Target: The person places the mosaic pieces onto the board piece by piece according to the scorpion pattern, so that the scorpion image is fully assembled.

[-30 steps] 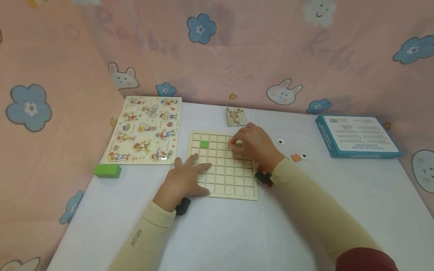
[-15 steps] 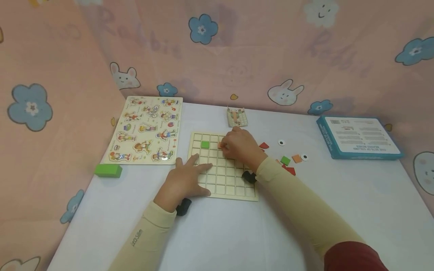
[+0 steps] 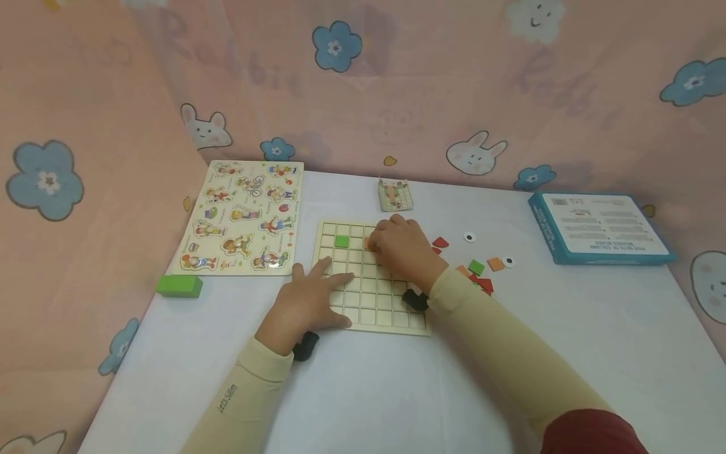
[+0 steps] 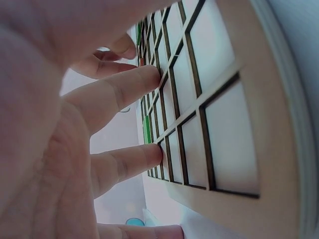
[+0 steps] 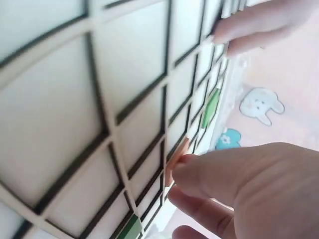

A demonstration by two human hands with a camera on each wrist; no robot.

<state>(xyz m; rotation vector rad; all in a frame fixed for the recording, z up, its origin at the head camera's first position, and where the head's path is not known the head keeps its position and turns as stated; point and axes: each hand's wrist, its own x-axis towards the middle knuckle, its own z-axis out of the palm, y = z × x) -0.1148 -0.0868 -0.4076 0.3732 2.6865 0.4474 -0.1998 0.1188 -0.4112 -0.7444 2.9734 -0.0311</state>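
Note:
My left hand [image 3: 306,299] lies with spread fingers on the left side of a pale wooden grid board [image 3: 368,318]. In the left wrist view its fingertips [image 4: 153,155] touch the grid bars. At the board's far side, my right hand [image 3: 405,249] pinches an orange square tile [image 5: 175,162] between thumb and finger. That tile sits at a grid cell, partly covered by the thumb in the right wrist view. A green square tile [image 3: 342,241] lies in a cell to its left. Another green tile [image 5: 130,227] shows in the right wrist view, hidden by the right hand in the head view.
Right of the board lie red pieces [image 3: 440,242], a loose green tile [image 3: 476,267], an orange tile [image 3: 495,264] and white eye discs [image 3: 469,237]. A small picture card [image 3: 395,195], a figure puzzle board [image 3: 244,217], a green block [image 3: 179,286] and a blue box [image 3: 601,227] surround it.
My right hand has moved left across the board's far rows with the orange tile, then stayed near that cell. Loose pieces on the right came into view. My left hand has kept its place.

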